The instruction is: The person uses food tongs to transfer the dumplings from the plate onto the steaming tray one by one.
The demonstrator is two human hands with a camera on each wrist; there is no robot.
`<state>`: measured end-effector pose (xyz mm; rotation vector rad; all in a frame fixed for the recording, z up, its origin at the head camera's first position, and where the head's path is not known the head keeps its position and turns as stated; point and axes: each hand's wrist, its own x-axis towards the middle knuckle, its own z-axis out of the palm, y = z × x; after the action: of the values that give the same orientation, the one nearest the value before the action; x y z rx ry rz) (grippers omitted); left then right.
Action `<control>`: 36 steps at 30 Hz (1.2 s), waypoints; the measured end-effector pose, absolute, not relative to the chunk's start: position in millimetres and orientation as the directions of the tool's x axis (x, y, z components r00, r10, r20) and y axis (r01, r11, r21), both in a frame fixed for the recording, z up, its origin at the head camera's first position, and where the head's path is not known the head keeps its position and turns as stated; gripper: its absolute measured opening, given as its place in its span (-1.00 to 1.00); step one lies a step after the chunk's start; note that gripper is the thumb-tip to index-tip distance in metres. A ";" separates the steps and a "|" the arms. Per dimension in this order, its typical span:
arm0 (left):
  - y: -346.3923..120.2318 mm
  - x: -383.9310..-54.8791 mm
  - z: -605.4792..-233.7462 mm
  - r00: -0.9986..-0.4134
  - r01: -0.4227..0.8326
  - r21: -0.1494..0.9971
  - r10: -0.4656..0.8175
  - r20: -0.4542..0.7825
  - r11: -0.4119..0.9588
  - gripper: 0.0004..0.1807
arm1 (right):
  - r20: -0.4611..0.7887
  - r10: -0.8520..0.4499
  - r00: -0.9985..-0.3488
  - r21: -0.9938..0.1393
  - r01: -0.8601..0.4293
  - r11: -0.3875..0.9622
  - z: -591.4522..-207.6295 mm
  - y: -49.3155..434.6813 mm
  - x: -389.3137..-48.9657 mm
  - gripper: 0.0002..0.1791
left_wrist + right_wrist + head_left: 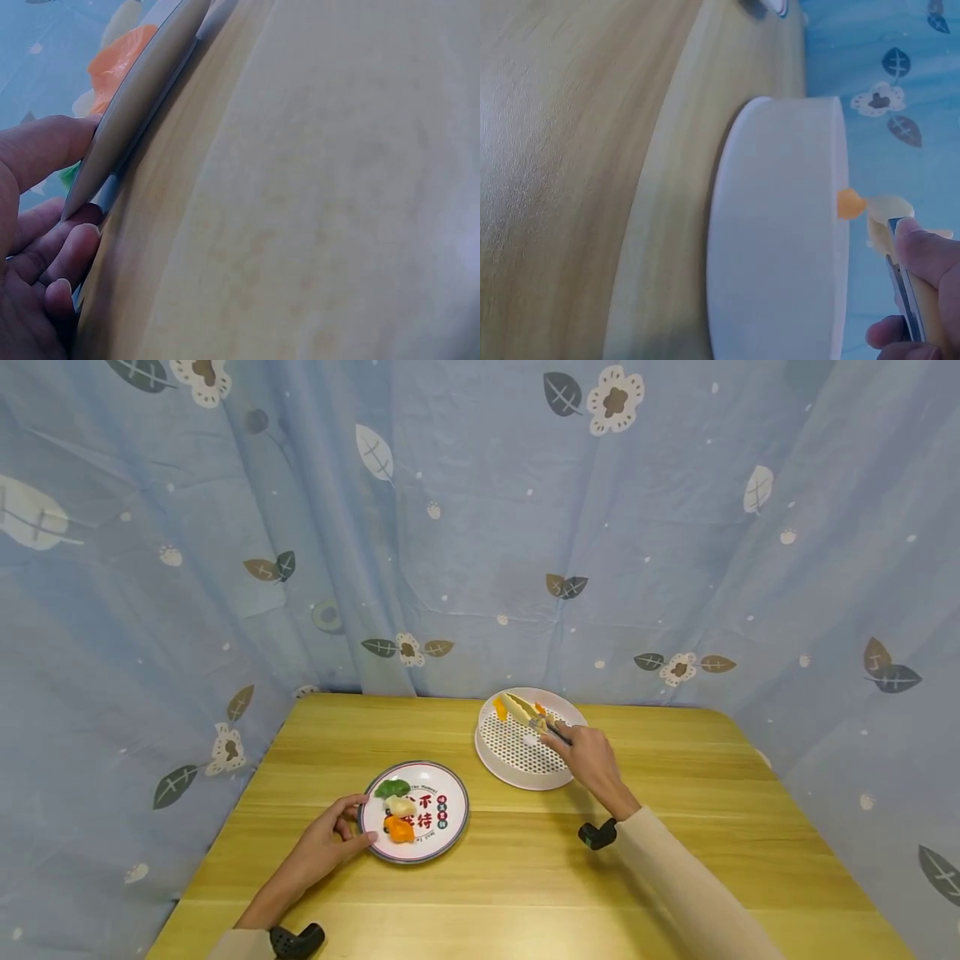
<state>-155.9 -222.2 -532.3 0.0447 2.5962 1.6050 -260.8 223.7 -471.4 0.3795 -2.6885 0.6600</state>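
My left hand (326, 847) holds the near left rim of a round white plate (420, 770) with red lettering; in the left wrist view the thumb lies on top and fingers are at the underside. On the plate sit a green dumpling (392, 788), a cream dumpling (401, 807) and an orange dumpling (401, 830) in a row. My right hand (592, 760) grips tongs (904, 292) with cream-coloured tips over a round white steamer basket (776, 225). A yellow-orange dumpling (500, 707) shows at the tongs' tips, near the basket's far left rim.
The basket has a perforated bottom, and a small orange piece (540, 707) shows near its back rim, partly hidden behind the tongs. Both plate and basket stand on a wooden table (465, 893). A blue patterned curtain (480, 527) hangs behind and along both sides.
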 end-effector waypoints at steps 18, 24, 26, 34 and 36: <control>-223.8 -159.0 -534.4 -0.997 0.010 0.870 0.076 -0.032 0.494 -0.27 | 0.325 -0.195 -0.925 -0.355 -0.311 0.882 -464.8 258.8 -230.8 -0.42; -224.8 -159.1 -536.5 -0.997 0.000 0.872 0.071 -0.040 0.490 -0.27 | 0.301 -0.219 -0.928 -0.347 -0.321 0.881 -464.7 264.0 -223.1 -0.41; -224.9 -159.9 -536.4 -0.997 0.005 0.872 0.070 -0.034 0.490 -0.28 | 0.293 -0.219 -0.931 -0.343 -0.316 0.885 -464.5 264.8 -222.2 -0.41; -223.8 -158.4 -535.0 -0.996 0.008 0.877 0.078 -0.034 0.480 -0.29 | 0.283 -0.234 -0.930 -0.311 -0.319 0.895 -470.4 266.4 -222.2 -0.44; -222.9 -157.7 -534.8 -0.996 0.003 0.881 0.079 -0.039 0.474 -0.28 | 0.276 -0.233 -0.932 -0.314 -0.317 0.895 -470.9 265.2 -222.6 -0.44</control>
<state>-157.7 -222.9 -534.8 0.0733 2.6332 1.5729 -222.6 265.2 -470.9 0.4160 -2.8294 0.5259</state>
